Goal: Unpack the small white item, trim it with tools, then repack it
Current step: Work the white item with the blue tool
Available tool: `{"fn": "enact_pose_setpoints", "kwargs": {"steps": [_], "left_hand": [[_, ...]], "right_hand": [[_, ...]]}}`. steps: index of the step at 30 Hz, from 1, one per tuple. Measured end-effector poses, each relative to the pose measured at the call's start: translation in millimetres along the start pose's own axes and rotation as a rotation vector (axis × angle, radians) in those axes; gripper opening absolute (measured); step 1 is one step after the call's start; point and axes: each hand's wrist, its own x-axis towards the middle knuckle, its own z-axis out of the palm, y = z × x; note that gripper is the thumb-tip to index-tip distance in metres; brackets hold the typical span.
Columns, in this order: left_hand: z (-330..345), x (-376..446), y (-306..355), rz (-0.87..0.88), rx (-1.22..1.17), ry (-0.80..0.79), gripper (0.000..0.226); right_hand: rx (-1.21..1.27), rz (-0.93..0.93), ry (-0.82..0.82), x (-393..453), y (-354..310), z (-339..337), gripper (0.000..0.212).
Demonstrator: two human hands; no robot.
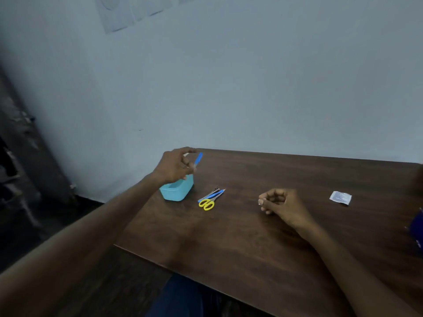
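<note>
One dark brown wood-grain tabletop [263,236], smooth and matte, meets a pale blue-grey painted wall [229,76] at its far edge. Landmark: one light blue plastic tub [176,192], rectangular with rounded corners, open at the top, standing near the tabletop's far left corner.

Left hand [175,165]: raised directly above the tub, partly covering its far rim. Its fingers [190,150] are curled and pinch one slim blue-handled tool [198,159], held upright and tilted slightly. A small pale piece shows at the fingertips; what it is cannot be told.

Right hand [280,202]: well to the right of the tub, resting on the tabletop, fingers curled inward. Whether they enclose anything cannot be determined.

Just right of the tub lies one pair of yellow-handled scissors [206,204], touching a small bundle of slim metal tools [212,194], one with a blue handle; their exact count is unclear.

One small white crinkled packet [340,197], roughly square, lies flat far right of the tub, beyond the right hand.
</note>
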Motion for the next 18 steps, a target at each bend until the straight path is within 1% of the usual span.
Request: {"fn": "enact_pose_setpoints", "kwargs": {"steps": [3,4,6,9,12,18], "left_hand": [[-16,15,-25,-0.282,-0.018,0.128,0.033],[-16,19,-34,-0.372,-0.005,0.136,0.026],[-14,26,-49,-0.472,0.098,0.073,0.021],[0,34,-68,-0.522,0.308,-0.034,0.043],[14,35,-72,-0.523,0.416,-0.043,0.057],[24,37,-80,-0.453,0.506,-0.074,0.048]], "right_hand": [[0.012,0.016,-0.014,2,0,-1,0.009],[0.014,0.021,-0.021,3,0,-2,0.009],[0.022,0.027,-0.035,4,0,-2,0.010],[0.057,0.030,-0.040,4,1,-2,0.011],[0.082,0.035,-0.049,4,2,-1,0.011],[0.096,0.048,-0.065,3,0,-2,0.012]]}}
